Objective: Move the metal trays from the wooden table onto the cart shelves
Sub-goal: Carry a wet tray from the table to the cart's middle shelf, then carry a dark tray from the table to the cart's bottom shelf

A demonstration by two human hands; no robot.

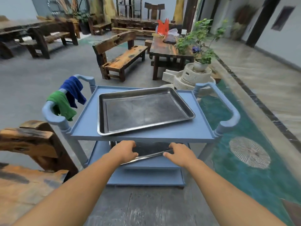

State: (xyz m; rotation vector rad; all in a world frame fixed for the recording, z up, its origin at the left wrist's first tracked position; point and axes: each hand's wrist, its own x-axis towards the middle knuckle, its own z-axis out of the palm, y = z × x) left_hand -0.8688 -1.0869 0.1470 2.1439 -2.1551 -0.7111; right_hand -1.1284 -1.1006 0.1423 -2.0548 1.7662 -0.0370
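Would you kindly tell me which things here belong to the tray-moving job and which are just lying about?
Job: top tray; second tray, gripped by left hand and right hand; cart.
Lying about: blue cloth; green cloth; bench; potted plant.

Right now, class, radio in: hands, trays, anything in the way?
Left hand and right hand grip lower tray, askew on middle shelf. Other tray on top shelf. Nothing blocking.

Far part of lower tray hidden beneath cart top shelf.
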